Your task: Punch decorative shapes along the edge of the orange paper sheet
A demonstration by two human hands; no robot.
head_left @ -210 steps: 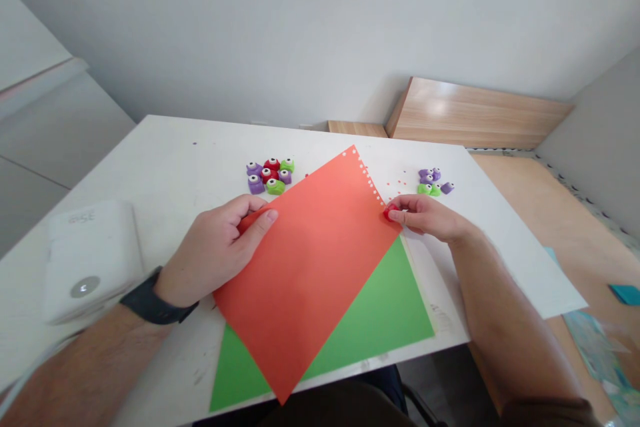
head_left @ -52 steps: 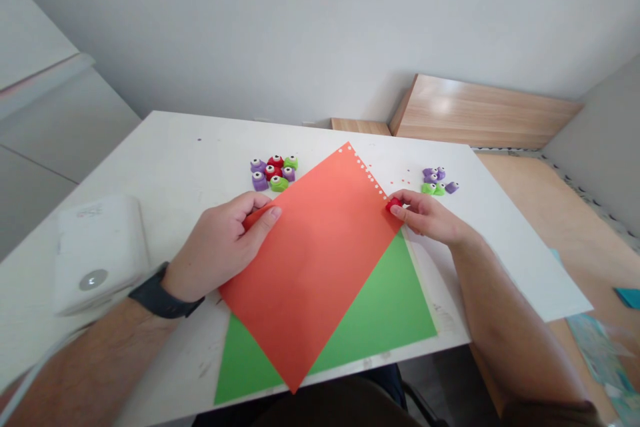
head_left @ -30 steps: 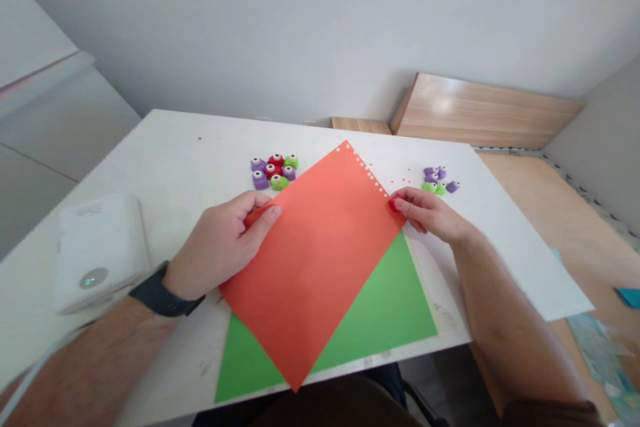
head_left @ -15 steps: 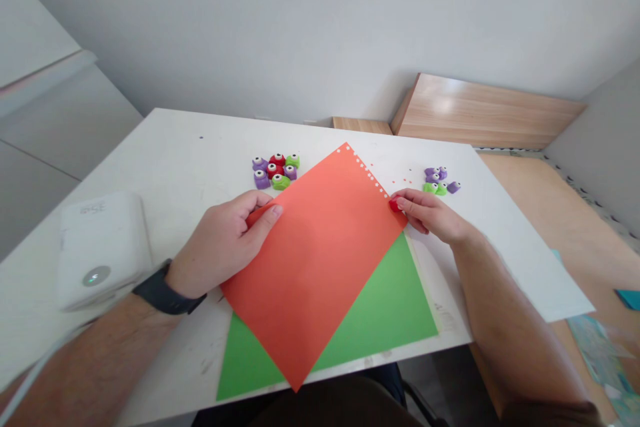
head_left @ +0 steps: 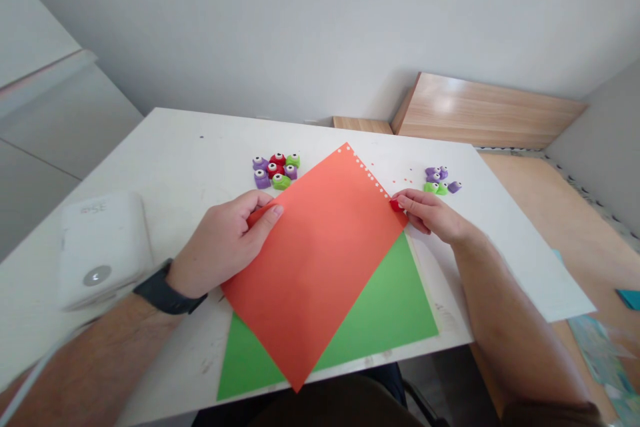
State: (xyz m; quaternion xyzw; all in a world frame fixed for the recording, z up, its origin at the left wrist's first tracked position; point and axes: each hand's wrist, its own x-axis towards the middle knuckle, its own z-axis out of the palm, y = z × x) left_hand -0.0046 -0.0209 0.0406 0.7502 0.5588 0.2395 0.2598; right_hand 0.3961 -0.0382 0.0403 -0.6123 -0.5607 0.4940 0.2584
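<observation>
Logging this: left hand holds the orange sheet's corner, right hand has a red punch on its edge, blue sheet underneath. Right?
No: the head view shows a green sheet underneath, not blue. The left hand holds the orange sheet by its corner; the right hand has the red punch on its edge.

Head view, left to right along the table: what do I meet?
White box → watch beside the left hand gripping the orange sheet → bigger punch cluster → red punch in the right hand → smaller punch cluster.
</observation>
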